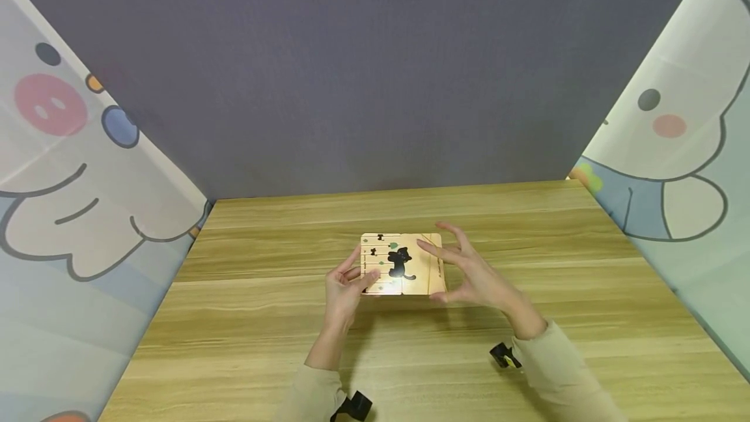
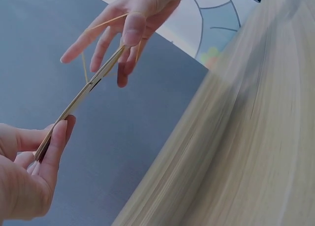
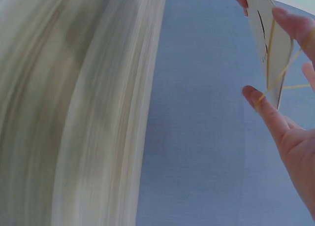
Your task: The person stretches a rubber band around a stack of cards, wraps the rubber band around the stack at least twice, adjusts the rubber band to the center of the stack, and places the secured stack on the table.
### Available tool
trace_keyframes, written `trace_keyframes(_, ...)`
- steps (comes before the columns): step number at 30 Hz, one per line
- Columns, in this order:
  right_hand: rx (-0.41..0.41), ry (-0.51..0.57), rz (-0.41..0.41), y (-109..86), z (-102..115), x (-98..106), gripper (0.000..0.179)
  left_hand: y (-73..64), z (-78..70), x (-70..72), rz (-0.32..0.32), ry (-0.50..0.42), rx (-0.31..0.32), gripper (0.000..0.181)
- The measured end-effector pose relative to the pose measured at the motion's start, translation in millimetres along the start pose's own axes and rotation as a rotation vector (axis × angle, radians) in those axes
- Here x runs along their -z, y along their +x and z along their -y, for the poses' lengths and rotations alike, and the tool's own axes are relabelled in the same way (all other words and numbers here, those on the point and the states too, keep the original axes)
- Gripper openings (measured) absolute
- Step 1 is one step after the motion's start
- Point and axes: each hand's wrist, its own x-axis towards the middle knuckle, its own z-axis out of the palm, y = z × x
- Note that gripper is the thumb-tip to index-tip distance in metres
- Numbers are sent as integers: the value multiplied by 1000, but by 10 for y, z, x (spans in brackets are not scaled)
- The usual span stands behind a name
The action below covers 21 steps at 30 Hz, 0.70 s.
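Observation:
A thin cream notebook (image 1: pixel 417 279) with a black cat printed on its cover is held up over the table, seen nearly edge-on in the left wrist view. My left hand (image 1: pixel 342 293) pinches its left end, thumb on the cover and fingers behind. A thin yellow rubber band (image 3: pixel 270 53) runs across the right part of the notebook. My right hand (image 1: pixel 479 280) is at the right end with fingers and thumb spread, and the band is stretched over them. In the right wrist view, its thumb and fingers stand on either side of the notebook's end.
The wood-grain table (image 1: pixel 246 318) lies below both hands. A dark grey panel (image 1: pixel 375 83) rises behind it. Cartoon-printed curtains (image 1: pixel 70 318) hang at both sides. Black wrist-camera mounts (image 1: pixel 359 405) sit at the sleeves.

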Motion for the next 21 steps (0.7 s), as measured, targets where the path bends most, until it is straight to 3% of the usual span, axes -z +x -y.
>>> trace_keyframes(11, 93, 11, -111, -15, -18, -108, 80, -14, 0, -31, -66, -9, -18, 60)
trace_keyframes(16, 153, -8, -169, -31, -45, -178, 66, -17, -11, -30, -84, 23, -14, 59)
trace_keyframes(21, 168, 58, -206, -31, -60, -226, 60, -12, -8, -26, -83, 22, -12, 59)
